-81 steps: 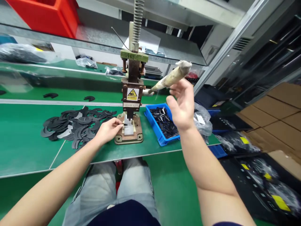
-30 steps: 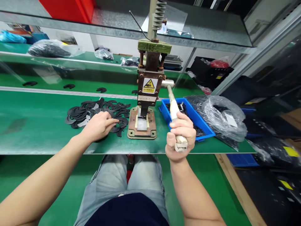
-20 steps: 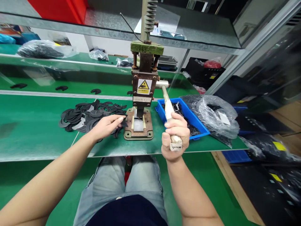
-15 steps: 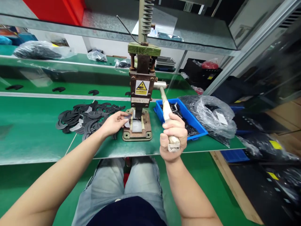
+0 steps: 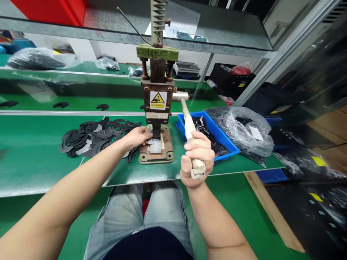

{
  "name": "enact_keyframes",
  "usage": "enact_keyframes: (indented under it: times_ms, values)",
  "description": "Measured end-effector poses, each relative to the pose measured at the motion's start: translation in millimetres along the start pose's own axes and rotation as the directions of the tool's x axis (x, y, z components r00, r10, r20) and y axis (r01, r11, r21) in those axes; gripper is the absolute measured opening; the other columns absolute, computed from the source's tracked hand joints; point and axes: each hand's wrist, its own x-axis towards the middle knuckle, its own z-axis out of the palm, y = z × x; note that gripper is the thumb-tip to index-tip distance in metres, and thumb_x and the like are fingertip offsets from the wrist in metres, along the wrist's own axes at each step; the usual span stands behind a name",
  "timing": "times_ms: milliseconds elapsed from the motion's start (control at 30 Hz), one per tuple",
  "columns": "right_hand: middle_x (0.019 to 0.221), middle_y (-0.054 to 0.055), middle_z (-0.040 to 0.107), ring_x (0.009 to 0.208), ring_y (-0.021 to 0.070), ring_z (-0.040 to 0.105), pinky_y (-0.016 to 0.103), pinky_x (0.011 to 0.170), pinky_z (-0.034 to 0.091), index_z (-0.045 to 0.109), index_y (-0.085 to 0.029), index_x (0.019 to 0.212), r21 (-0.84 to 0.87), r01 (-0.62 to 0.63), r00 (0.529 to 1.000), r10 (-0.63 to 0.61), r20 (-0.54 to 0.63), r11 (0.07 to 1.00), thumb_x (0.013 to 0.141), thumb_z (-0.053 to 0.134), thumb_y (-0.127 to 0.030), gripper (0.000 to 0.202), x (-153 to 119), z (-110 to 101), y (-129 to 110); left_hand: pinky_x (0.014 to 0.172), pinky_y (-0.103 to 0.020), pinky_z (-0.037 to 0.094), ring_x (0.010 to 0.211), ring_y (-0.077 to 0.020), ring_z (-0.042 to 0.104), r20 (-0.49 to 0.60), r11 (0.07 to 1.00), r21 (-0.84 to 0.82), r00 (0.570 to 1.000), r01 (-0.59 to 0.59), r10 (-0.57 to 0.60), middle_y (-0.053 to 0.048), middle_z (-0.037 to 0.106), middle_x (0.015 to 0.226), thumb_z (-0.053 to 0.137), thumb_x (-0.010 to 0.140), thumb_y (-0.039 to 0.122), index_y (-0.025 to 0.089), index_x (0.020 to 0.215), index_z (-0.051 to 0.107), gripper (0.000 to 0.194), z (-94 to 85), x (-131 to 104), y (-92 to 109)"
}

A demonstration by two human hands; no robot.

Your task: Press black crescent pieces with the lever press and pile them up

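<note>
A hand-operated press stands on the bench, with a warning label on its front. My right hand is wrapped round its tape-covered lever. At the press base, the fingertips of my left hand pinch a thin dark grey piece. That piece reaches under the narrow ram, over a pale block. Its far end is hidden by the ram. Left of the press lies a pile of dark curved pieces, partly behind my left wrist.
A blue bin holding small black parts is right of the press, with a clear plastic bag beside it. More curved pieces lie spaced along a strip behind. A metal shelf crosses above.
My left hand has brought the grey piece further in under the ram. My right hand keeps its grip on the lever, which looks nearly unmoved. The whole view has shifted slightly.
</note>
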Motion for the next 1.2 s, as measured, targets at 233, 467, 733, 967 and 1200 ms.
enact_keyframes:
  times_ms: [233,467,733,967,1200]
  values:
    - [0.084,0.000,0.058,0.092,0.0239,0.065,0.060,0.105,0.055,0.055,-0.030,0.094,0.020,-0.002,0.999,0.003,-0.047,1.000,0.092,0.065,-0.032,0.010,0.9,5.7,1.4,0.043,-0.023,0.035,0.044,-0.0100,0.051,-0.038,0.998,0.044,0.998,0.051,-0.049,0.005,0.055,0.057,0.092,0.071,0.029,0.021,0.075,0.053,0.039,12.3,2.7,10.3]
    - [0.086,0.000,0.061,0.094,0.0249,0.066,0.061,0.105,0.055,0.057,-0.030,0.097,0.003,0.027,1.000,-0.027,0.007,1.000,0.091,0.067,-0.032,0.012,1.9,-1.0,5.3,0.055,-0.026,0.050,0.060,-0.0147,0.063,0.122,0.995,-0.091,0.992,-0.033,0.044,-0.004,0.070,0.074,0.086,0.076,0.042,0.019,0.085,0.065,0.033,-7.6,-15.6,15.9]
    - [0.085,-0.001,0.060,0.089,0.0226,0.065,0.059,0.102,0.056,0.057,-0.028,0.095,0.036,0.037,0.999,-0.036,-0.041,0.999,0.091,0.070,-0.032,0.014,2.5,4.0,6.9,0.087,-0.036,0.056,0.096,-0.0247,0.070,0.073,0.765,0.591,0.961,-0.257,0.267,-0.007,0.077,0.105,0.071,0.089,0.055,0.023,0.111,0.078,0.040,-118.2,-68.3,-27.5]
    - [0.086,-0.001,0.062,0.090,0.0218,0.065,0.058,0.104,0.056,0.057,-0.027,0.096,0.040,0.057,0.998,-0.056,-0.031,0.998,0.091,0.070,-0.030,0.015,2.6,3.4,7.3,0.107,-0.043,0.050,0.117,-0.0312,0.063,0.282,0.323,0.878,0.927,-0.354,0.248,-0.012,0.067,0.122,0.071,0.088,0.041,0.024,0.126,0.077,0.042,-116.4,-80.8,-61.7]
    - [0.089,0.000,0.062,0.092,0.0221,0.066,0.060,0.105,0.056,0.057,-0.027,0.098,0.013,0.061,0.998,-0.062,0.016,0.998,0.090,0.071,-0.028,0.016,3.3,-1.4,5.3,0.105,-0.043,0.048,0.119,-0.0312,0.059,0.395,0.241,0.871,0.902,-0.427,0.172,-0.011,0.063,0.124,0.077,0.085,0.035,0.024,0.114,0.078,0.031,-114.4,-58.2,-48.8]
